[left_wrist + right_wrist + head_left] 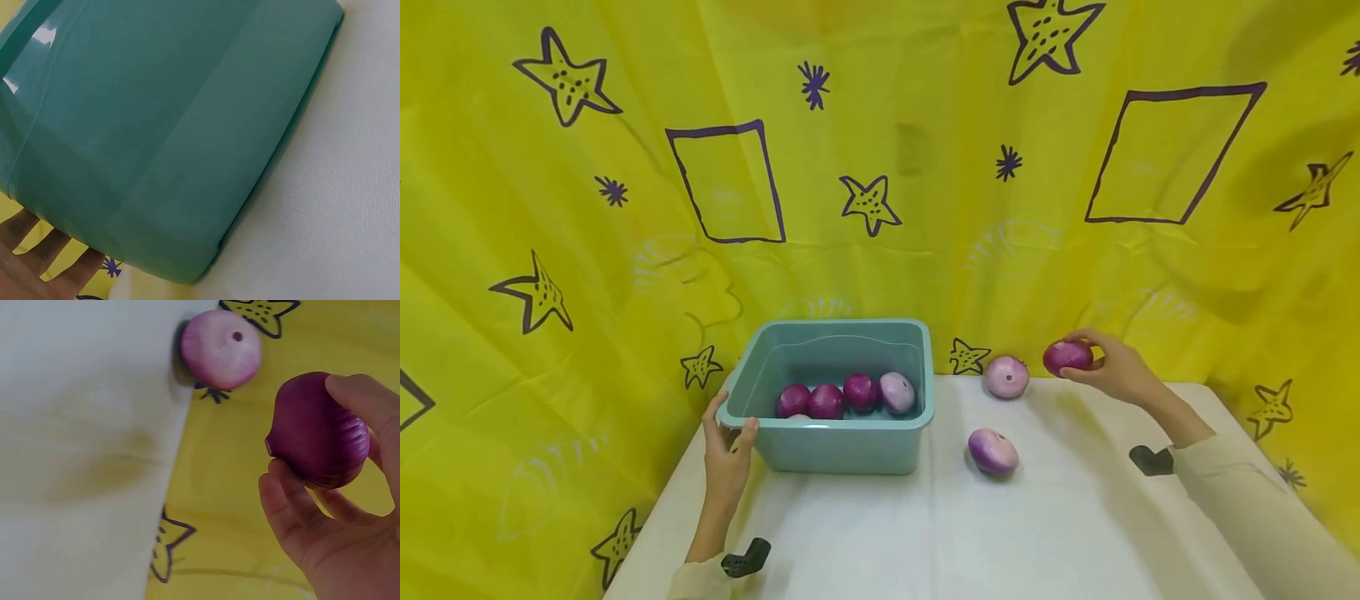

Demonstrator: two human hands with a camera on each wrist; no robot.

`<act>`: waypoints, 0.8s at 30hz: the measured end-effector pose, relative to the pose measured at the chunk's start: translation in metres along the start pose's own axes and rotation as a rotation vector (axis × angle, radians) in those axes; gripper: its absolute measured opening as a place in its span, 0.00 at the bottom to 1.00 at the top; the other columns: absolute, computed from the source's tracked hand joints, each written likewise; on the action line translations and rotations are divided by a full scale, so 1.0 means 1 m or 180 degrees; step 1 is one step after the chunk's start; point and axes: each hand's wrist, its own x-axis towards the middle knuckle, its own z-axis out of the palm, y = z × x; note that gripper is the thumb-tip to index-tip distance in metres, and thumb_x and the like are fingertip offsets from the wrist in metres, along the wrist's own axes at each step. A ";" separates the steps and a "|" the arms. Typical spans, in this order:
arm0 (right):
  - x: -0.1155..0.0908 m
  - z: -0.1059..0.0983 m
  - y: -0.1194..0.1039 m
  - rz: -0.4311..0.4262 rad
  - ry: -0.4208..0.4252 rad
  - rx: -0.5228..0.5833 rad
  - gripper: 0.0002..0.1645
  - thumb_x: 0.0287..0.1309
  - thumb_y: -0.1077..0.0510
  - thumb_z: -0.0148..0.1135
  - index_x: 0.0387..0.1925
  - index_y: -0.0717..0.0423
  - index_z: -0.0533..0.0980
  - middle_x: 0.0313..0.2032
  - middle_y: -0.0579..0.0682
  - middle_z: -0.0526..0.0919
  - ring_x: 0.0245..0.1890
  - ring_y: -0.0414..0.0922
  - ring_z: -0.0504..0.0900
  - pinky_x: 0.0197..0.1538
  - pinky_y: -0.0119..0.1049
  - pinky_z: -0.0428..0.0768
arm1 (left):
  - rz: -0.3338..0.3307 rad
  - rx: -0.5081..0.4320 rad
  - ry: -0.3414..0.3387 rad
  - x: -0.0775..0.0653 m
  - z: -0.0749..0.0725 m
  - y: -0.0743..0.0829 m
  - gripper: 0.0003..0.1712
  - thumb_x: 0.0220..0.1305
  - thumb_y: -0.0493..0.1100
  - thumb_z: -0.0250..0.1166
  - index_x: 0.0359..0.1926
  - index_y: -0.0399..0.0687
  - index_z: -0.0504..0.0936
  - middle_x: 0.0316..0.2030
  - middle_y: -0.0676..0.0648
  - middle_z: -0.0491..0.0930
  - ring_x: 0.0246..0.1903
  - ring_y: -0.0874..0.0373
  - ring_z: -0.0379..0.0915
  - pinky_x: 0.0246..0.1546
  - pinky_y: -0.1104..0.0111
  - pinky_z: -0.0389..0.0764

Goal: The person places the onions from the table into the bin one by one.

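Observation:
A teal plastic bin stands on the white table, with several purple and pale onions inside. My left hand grips its front left corner, thumb at the front rim and fingers along the left side. The left wrist view shows the bin's outer wall close up, with part of the hand at its edge. Above the table's far right, my right hand holds a dark purple onion between thumb and fingers. In the right wrist view that onion is clear of the table.
One pale onion lies at the table's back edge, left of the held one. Another purple and white onion is nearer, right of the bin. A yellow patterned curtain hangs behind the white table and at both sides.

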 end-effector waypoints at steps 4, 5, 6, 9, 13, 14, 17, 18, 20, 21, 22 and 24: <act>0.002 -0.012 -0.011 -0.0136 0.0092 0.0100 0.33 0.59 0.54 0.76 0.61 0.61 0.74 0.53 0.68 0.79 0.41 0.60 0.85 0.34 0.29 0.83 | 0.0026 -0.0008 0.0012 0.001 0.000 0.002 0.40 0.75 0.43 0.59 0.80 0.58 0.49 0.76 0.41 0.57 0.71 0.32 0.59 0.67 0.42 0.66; 0.002 -0.015 -0.014 -0.0154 0.0115 0.0121 0.33 0.59 0.54 0.76 0.62 0.60 0.73 0.54 0.68 0.78 0.42 0.62 0.85 0.34 0.29 0.83 | 0.0032 -0.0001 0.0012 0.000 0.000 0.003 0.41 0.75 0.42 0.59 0.80 0.58 0.49 0.76 0.41 0.57 0.71 0.31 0.59 0.66 0.38 0.65; 0.003 -0.017 -0.016 -0.0170 0.0146 0.0138 0.34 0.59 0.54 0.75 0.62 0.60 0.73 0.55 0.68 0.77 0.42 0.63 0.85 0.33 0.29 0.83 | 0.0043 -0.0006 0.0007 0.001 0.000 0.003 0.41 0.74 0.42 0.59 0.80 0.57 0.49 0.76 0.40 0.57 0.70 0.31 0.59 0.67 0.40 0.66; 0.006 -0.023 -0.023 -0.0243 0.0273 0.0140 0.34 0.59 0.56 0.75 0.63 0.62 0.72 0.56 0.68 0.76 0.43 0.66 0.84 0.33 0.26 0.82 | 0.0054 0.0018 -0.0001 0.002 0.000 0.005 0.41 0.74 0.41 0.59 0.80 0.56 0.49 0.76 0.39 0.57 0.70 0.30 0.61 0.65 0.56 0.71; 0.010 -0.030 -0.033 -0.0302 0.0410 0.0140 0.34 0.58 0.58 0.76 0.63 0.64 0.72 0.56 0.68 0.76 0.43 0.68 0.84 0.34 0.21 0.79 | 0.0058 0.0032 -0.0003 0.002 0.000 0.006 0.41 0.74 0.41 0.59 0.80 0.55 0.49 0.75 0.38 0.57 0.68 0.29 0.62 0.57 0.76 0.71; 0.011 -0.031 -0.035 -0.0305 0.0415 0.0150 0.34 0.59 0.58 0.75 0.63 0.64 0.72 0.56 0.68 0.75 0.44 0.68 0.84 0.34 0.20 0.78 | 0.0051 0.0041 0.0004 0.002 0.000 0.006 0.41 0.74 0.41 0.59 0.80 0.55 0.49 0.75 0.38 0.57 0.68 0.29 0.62 0.55 0.78 0.71; 0.013 -0.034 -0.041 -0.0316 0.0420 0.0159 0.35 0.59 0.58 0.75 0.64 0.64 0.72 0.56 0.68 0.74 0.44 0.68 0.83 0.34 0.20 0.78 | 0.0035 0.0034 0.0024 0.001 0.000 0.005 0.41 0.75 0.42 0.59 0.80 0.55 0.49 0.75 0.37 0.58 0.67 0.30 0.63 0.52 0.81 0.71; 0.013 -0.035 -0.042 -0.0317 0.0425 0.0160 0.35 0.58 0.58 0.76 0.63 0.63 0.72 0.56 0.68 0.74 0.44 0.68 0.83 0.34 0.20 0.78 | 0.0031 0.0034 0.0033 0.001 0.000 0.005 0.41 0.75 0.42 0.59 0.80 0.56 0.49 0.75 0.37 0.58 0.67 0.30 0.64 0.52 0.82 0.71; 0.015 -0.035 -0.044 -0.0363 0.0423 0.0154 0.34 0.58 0.58 0.76 0.63 0.63 0.72 0.56 0.68 0.74 0.44 0.68 0.83 0.35 0.19 0.78 | 0.0018 0.0026 0.0043 0.000 0.000 0.005 0.40 0.75 0.43 0.59 0.80 0.58 0.49 0.75 0.38 0.58 0.67 0.32 0.64 0.51 0.82 0.71; 0.015 -0.035 -0.045 -0.0378 0.0430 0.0151 0.34 0.58 0.58 0.76 0.63 0.63 0.73 0.56 0.67 0.75 0.43 0.67 0.83 0.35 0.19 0.78 | 0.0021 0.0014 0.0045 0.000 0.000 0.005 0.40 0.75 0.42 0.59 0.80 0.57 0.50 0.75 0.38 0.58 0.67 0.32 0.64 0.52 0.81 0.71; 0.016 -0.035 -0.046 -0.0400 0.0433 0.0158 0.34 0.58 0.58 0.76 0.63 0.63 0.73 0.56 0.67 0.75 0.43 0.67 0.83 0.35 0.18 0.78 | 0.0016 0.0021 0.0040 0.000 0.000 0.004 0.40 0.75 0.43 0.59 0.80 0.57 0.49 0.75 0.38 0.58 0.67 0.31 0.64 0.54 0.78 0.72; 0.018 -0.033 -0.050 -0.0445 0.0421 0.0179 0.34 0.58 0.58 0.76 0.63 0.63 0.73 0.56 0.66 0.75 0.42 0.66 0.84 0.36 0.18 0.78 | 0.0008 0.0029 0.0038 0.000 0.000 0.004 0.40 0.75 0.43 0.59 0.80 0.58 0.49 0.75 0.38 0.58 0.68 0.32 0.63 0.59 0.69 0.74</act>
